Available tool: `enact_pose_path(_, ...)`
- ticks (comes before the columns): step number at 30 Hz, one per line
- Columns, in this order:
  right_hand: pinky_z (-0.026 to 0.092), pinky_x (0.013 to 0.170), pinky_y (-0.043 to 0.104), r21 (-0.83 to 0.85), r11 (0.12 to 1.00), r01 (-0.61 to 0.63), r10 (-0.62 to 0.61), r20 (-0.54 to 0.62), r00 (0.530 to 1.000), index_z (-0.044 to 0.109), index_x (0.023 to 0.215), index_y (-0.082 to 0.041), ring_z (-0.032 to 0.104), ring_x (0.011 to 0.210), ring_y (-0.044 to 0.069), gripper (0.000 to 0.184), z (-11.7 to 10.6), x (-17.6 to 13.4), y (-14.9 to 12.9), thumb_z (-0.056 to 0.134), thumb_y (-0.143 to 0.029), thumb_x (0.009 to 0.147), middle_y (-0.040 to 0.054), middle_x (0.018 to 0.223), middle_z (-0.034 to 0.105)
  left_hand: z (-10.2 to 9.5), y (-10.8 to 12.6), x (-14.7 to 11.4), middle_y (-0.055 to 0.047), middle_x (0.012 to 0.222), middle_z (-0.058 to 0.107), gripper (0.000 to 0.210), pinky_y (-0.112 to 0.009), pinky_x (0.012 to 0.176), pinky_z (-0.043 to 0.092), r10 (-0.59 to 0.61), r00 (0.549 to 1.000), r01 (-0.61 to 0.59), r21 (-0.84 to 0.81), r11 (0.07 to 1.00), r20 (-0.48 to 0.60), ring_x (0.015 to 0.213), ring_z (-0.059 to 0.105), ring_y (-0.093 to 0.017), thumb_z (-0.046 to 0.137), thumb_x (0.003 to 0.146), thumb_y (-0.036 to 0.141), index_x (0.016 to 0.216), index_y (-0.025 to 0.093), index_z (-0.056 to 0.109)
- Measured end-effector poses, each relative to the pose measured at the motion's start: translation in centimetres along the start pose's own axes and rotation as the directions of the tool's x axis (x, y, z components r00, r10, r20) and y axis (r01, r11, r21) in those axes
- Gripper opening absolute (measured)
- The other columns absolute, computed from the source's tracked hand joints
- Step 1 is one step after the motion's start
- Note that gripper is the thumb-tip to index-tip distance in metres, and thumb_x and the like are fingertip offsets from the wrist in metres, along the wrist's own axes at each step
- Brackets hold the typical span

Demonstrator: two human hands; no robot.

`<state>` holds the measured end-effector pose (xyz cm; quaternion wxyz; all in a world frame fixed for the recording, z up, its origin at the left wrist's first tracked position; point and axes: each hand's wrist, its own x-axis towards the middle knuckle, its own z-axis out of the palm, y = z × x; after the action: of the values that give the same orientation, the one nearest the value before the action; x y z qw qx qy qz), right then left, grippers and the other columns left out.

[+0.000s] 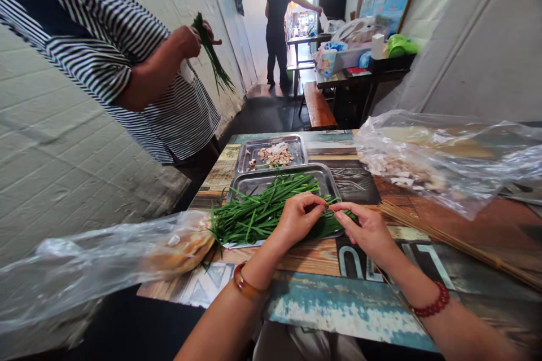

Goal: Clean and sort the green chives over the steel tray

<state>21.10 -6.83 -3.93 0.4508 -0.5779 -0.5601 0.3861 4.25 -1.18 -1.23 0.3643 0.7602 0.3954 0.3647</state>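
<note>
My left hand [298, 217] is closed in a pinch over the front of the chive tray; what lies between its fingertips is too small to make out. My right hand [366, 231] meets it there, fingers closed on a thin bamboo skewer [396, 292] that runs back under my wrist towards the table's front edge. Beneath both hands, a heap of green chives [262, 208] fills a metal tray [328, 177] and spills over its left side. A bundle of bamboo skewers [449, 235] lies on the table to the right of my right hand.
A second metal tray [241, 162] with chopped pale pieces stands behind. Plastic bags flank the work: one with yellowish food [182, 248] at left, one with pale pieces [415, 172] at right. A person in stripes [144, 67] holds chives; another person [278, 22] stands near the doorway.
</note>
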Motion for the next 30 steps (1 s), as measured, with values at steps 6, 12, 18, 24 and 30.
enact_pose_path(6, 0.032, 0.04, 0.023, 0.012, 1.0, -0.009, 0.009, -0.003, 1.0, 0.07, 0.098, -0.018, 0.042, 0.038, 0.01, 0.033, 0.1, 0.0, 0.0, 0.056, -0.045, 0.084, -0.0065, 0.045, 0.044, 0.0, 0.0, 0.0, -0.003, 0.073, 0.068, 0.013, -0.024, 0.066, 0.043, 0.017, 1.0, -0.017, 0.018, 1.0, 0.012, 0.069, 0.06, -0.014, 0.06, 0.082, 0.016, 0.077, 0.015, 0.072)
enact_pose_path(12, 0.033, 0.041, 0.022, 0.024, 1.0, -0.003, 0.003, -0.001, 1.0, 0.068, 0.095, -0.018, 0.043, 0.038, 0.01, 0.031, 0.1, 0.0, 0.4, 0.056, -0.045, 0.085, -0.0064, 0.048, 0.047, 0.1, -0.2, -0.1, -0.003, 0.07, 0.067, 0.013, -0.024, 0.065, 0.042, 0.04, 0.999, -0.041, 0.03, 0.999, 0.032, 0.067, 0.059, -0.013, 0.06, 0.082, 0.016, 0.077, 0.015, 0.072)
enact_pose_path(18, 0.032, 0.041, 0.022, 0.074, 0.997, -0.031, 0.031, 0.006, 1.0, 0.063, 0.09, -0.018, 0.044, 0.039, 0.01, 0.029, 0.1, 0.0, 0.6, 0.058, -0.046, 0.084, -0.0077, 0.047, 0.046, 0.3, -0.2, -0.2, -0.003, 0.073, 0.068, 0.013, -0.024, 0.066, 0.042, 0.056, 0.994, -0.057, 0.007, 0.998, 0.093, 0.069, 0.059, -0.013, 0.06, 0.083, 0.017, 0.076, 0.016, 0.071)
enact_pose_path(24, 0.034, 0.041, 0.021, 0.134, 0.991, -0.017, 0.022, -0.034, 0.999, 0.057, 0.086, -0.02, 0.047, 0.039, 0.01, 0.031, 0.4, 0.4, 1.4, 0.065, -0.049, 0.079, -0.0072, 0.051, 0.05, 0.3, 0.2, -0.3, -0.004, 0.076, 0.068, 0.016, -0.023, 0.068, 0.043, 0.1, 0.978, -0.098, -0.019, 0.995, 0.186, 0.071, 0.06, -0.013, 0.057, 0.086, 0.021, 0.08, 0.015, 0.071)
enact_pose_path(30, 0.038, 0.044, 0.022, 0.294, 0.955, -0.039, 0.047, -0.019, 0.999, 0.054, 0.108, -0.021, 0.051, 0.046, 0.009, 0.046, 0.3, 0.4, 0.2, 0.069, -0.048, 0.075, -0.0047, 0.07, 0.058, -0.3, 1.1, -0.5, -0.004, 0.088, 0.072, 0.017, -0.021, 0.067, 0.043, 0.032, 0.95, -0.042, 0.028, 0.999, 0.31, 0.077, 0.062, -0.014, 0.057, 0.086, 0.022, 0.093, 0.014, 0.07)
